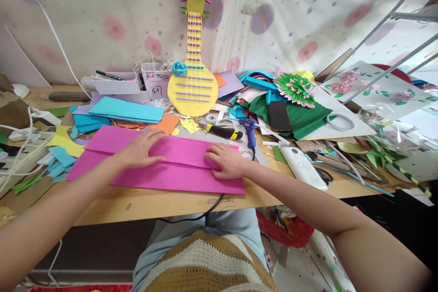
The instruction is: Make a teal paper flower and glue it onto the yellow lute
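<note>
Pink paper (185,174) lies lengthwise along the near edge of a cluttered wooden table (109,206). Its far flap (185,150) appears folded over; the near strip (153,177) is left uncovered. The left hand (142,149), spread open, and right hand (226,160), fingers loosely bent, rest on it, gripping nothing.

Paper (191,178) lies before the cutter (224,132) on the table (112,212) — phone (279,116) farther right

Folded pink paper (178,179), along desk (112,207) front edge; left hand (141,149) and right hand (227,161) resting upon it. Yellow model lute (193,83), toward back edge.
</note>
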`<state>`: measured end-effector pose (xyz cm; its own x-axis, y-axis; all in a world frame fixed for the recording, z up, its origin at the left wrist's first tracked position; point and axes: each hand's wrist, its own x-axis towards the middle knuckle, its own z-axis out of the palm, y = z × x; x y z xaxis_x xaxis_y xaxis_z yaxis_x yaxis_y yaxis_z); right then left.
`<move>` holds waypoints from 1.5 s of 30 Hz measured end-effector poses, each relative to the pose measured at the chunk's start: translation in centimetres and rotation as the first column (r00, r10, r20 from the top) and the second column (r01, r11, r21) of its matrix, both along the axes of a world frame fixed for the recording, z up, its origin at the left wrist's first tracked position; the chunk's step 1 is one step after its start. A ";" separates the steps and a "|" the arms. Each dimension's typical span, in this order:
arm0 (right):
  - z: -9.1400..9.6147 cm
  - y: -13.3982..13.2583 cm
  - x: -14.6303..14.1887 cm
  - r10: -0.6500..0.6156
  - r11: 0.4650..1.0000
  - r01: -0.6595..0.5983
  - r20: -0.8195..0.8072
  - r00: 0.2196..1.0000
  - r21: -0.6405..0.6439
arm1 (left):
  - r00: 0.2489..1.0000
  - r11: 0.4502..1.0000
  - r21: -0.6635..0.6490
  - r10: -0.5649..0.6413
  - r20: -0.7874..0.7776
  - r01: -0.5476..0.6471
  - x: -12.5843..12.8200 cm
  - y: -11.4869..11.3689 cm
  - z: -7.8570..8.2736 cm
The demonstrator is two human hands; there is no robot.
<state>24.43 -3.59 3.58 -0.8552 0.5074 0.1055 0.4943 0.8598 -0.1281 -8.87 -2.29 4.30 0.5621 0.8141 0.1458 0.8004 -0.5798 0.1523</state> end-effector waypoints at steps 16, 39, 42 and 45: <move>-2.1 1.8 0.0 -0.066 0.997 0.070 0.097 0.993 -0.030 | 0.957 0.998 -0.025 -0.067 -0.282 0.062 -0.5 0.3 -2.2; -3.0 1.9 -0.4 -0.085 0.989 0.091 0.058 0.995 -0.114 | 0.900 0.967 -0.154 0.121 -0.420 -0.202 -4.2 1.0 -0.8; -3.1 1.9 -0.4 -0.081 0.991 0.086 0.053 0.995 -0.104 | 0.915 0.969 -0.147 0.127 -0.383 -0.196 -4.4 0.8 -1.4; -3.3 2.3 -0.3 -0.082 0.990 0.086 0.039 0.996 -0.108 | 0.927 0.970 -0.155 0.122 -0.356 -0.187 -4.8 0.8 -1.9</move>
